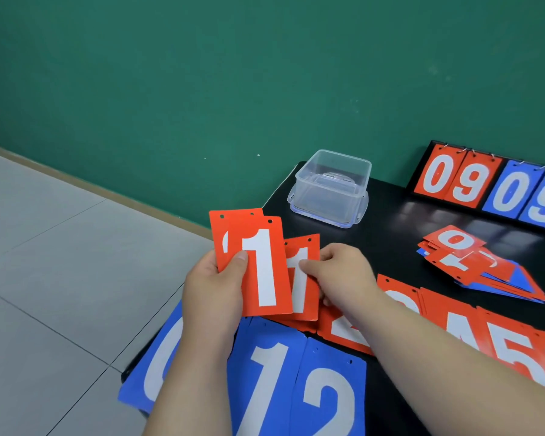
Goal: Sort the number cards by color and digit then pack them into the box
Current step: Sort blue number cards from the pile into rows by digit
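Note:
My left hand (213,287) grips a small stack of red cards (258,265) above the table's near left corner; the front card shows a white 1, and another red card sits behind it. My right hand (340,272) pinches a second red 1 card (301,278) just right of that stack, partly tucked behind it. Red cards (453,322) with the digits 2, 3, 4 and 5 lie in a row on the black table under my right forearm. Blue cards (296,382) showing 0, 1 and 2 lie in a row nearest me. The clear plastic box (331,187) stands open at the table's far left.
A loose pile of mixed red and blue cards (479,262) lies at the right of the black table (390,221). A flip scoreboard (491,187) reading 09 09 leans against the green wall. Grey floor tiles lie left of the table.

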